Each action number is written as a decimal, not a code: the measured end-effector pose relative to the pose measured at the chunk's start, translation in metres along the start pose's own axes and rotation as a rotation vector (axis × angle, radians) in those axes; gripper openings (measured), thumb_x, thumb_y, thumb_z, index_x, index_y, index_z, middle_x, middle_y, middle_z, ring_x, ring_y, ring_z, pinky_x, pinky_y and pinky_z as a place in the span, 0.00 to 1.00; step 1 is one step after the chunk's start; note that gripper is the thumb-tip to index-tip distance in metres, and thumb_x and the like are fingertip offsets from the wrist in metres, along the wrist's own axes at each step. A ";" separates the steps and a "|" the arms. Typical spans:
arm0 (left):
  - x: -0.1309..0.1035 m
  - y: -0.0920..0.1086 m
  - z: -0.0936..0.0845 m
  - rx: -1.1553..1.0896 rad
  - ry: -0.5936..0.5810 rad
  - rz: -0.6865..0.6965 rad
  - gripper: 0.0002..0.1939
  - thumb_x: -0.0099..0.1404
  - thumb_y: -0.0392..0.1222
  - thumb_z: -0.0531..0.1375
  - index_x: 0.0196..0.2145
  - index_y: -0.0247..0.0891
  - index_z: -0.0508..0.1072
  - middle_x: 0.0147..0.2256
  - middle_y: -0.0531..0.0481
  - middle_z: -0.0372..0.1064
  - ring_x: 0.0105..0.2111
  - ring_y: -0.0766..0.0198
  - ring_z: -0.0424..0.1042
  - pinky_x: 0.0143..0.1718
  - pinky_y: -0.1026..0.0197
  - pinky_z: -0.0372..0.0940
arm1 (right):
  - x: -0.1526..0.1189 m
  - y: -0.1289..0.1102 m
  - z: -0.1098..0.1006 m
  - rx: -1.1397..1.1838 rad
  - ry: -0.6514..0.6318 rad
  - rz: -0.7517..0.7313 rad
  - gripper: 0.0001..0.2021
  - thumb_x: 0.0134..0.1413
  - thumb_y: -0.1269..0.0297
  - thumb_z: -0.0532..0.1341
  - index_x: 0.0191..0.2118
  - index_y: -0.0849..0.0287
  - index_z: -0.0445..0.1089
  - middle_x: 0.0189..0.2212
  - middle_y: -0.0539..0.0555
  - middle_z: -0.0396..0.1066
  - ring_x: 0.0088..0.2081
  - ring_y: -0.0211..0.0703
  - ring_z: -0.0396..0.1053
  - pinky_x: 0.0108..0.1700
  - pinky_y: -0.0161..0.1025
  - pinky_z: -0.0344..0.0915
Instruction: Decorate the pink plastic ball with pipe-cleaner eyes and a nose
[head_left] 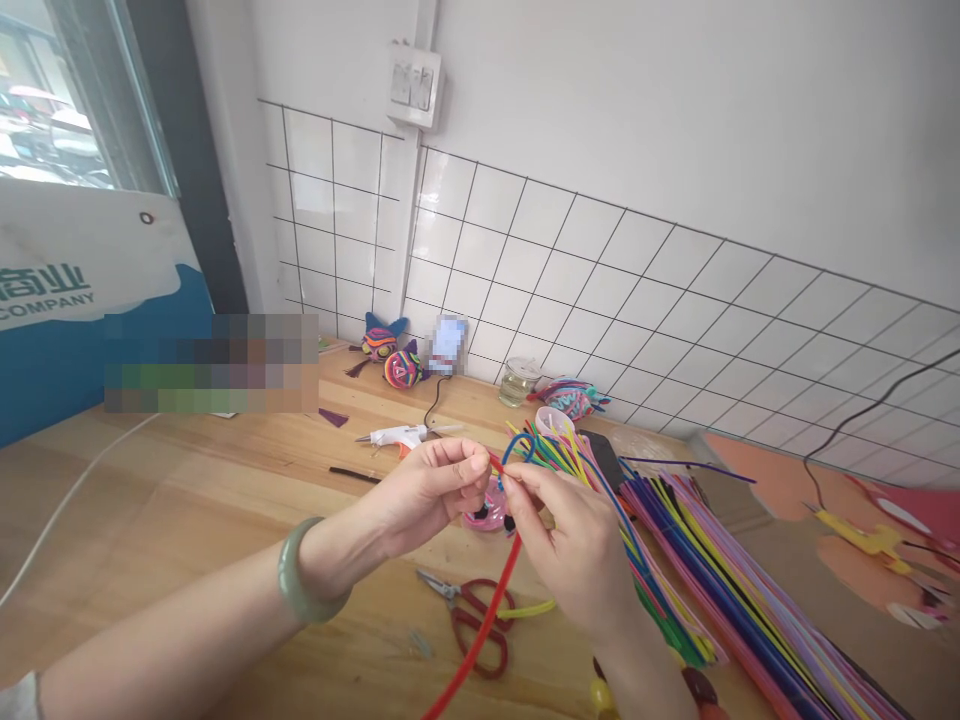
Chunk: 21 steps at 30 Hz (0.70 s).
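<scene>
Above the table, my left hand (450, 475) pinches the upper end of a red pipe cleaner (491, 605), whose long tail hangs down toward the bottom edge. Close beside it, my right hand (562, 525) is closed in a pinch where the red strand meets a blue pipe cleaner (520, 440) bent into a loop. The fingertips partly hide how the two strands join. Beneath my hands sits a small pink object (487, 515) with dark bits, partly covered. Scissors with red handles (480, 625) lie below, a short yellow pipe cleaner (529, 609) across one handle.
Bundles of coloured pipe cleaners (720, 570) spread over the right side. A white glue gun (401, 437) lies behind my left hand, a yellow glue gun (862, 535) at far right. Striped fish-like crafts (405, 368), a glass jar (519, 382) and a phone (448, 345) stand along the tiled wall.
</scene>
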<state>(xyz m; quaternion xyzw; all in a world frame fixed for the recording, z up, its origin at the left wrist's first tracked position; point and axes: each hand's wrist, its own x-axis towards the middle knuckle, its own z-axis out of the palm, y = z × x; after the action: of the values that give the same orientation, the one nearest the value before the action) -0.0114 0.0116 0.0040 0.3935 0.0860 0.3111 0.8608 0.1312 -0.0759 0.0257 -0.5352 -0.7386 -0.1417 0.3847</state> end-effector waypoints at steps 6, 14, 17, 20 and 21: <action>0.003 -0.007 0.001 -0.016 0.020 0.083 0.08 0.58 0.39 0.64 0.25 0.33 0.72 0.22 0.52 0.66 0.23 0.72 0.62 0.27 0.67 0.58 | -0.003 0.002 0.002 0.052 -0.014 0.085 0.07 0.60 0.69 0.55 0.39 0.58 0.70 0.33 0.53 0.76 0.32 0.40 0.73 0.37 0.36 0.68; 0.008 0.005 -0.012 0.120 -0.028 -0.092 0.09 0.58 0.41 0.63 0.27 0.31 0.73 0.24 0.49 0.70 0.23 0.71 0.66 0.26 0.68 0.59 | 0.005 0.018 -0.016 -0.005 -0.172 -0.036 0.09 0.62 0.69 0.52 0.39 0.58 0.70 0.33 0.53 0.74 0.34 0.40 0.71 0.37 0.37 0.66; 0.008 0.008 -0.013 0.206 -0.029 -0.124 0.08 0.57 0.40 0.65 0.27 0.31 0.73 0.23 0.50 0.70 0.23 0.72 0.66 0.26 0.69 0.59 | 0.005 0.019 -0.017 -0.003 -0.217 -0.030 0.09 0.62 0.68 0.52 0.39 0.58 0.69 0.33 0.53 0.73 0.34 0.40 0.70 0.37 0.37 0.65; 0.008 0.009 -0.015 0.269 -0.049 -0.127 0.09 0.56 0.41 0.65 0.27 0.32 0.72 0.22 0.52 0.69 0.22 0.73 0.64 0.25 0.69 0.58 | 0.005 0.019 -0.017 -0.002 -0.261 -0.004 0.08 0.63 0.69 0.52 0.38 0.58 0.69 0.33 0.53 0.72 0.34 0.40 0.70 0.36 0.37 0.64; 0.008 0.009 -0.016 0.298 -0.054 -0.118 0.09 0.57 0.42 0.65 0.27 0.32 0.72 0.22 0.53 0.69 0.22 0.73 0.64 0.25 0.69 0.58 | 0.005 0.019 -0.017 -0.004 -0.278 -0.001 0.08 0.63 0.69 0.52 0.38 0.58 0.69 0.33 0.53 0.72 0.34 0.41 0.69 0.36 0.37 0.63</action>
<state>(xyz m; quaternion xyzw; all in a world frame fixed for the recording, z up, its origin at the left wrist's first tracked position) -0.0152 0.0309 0.0010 0.5193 0.1307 0.2332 0.8117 0.1551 -0.0761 0.0368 -0.5503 -0.7846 -0.0680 0.2774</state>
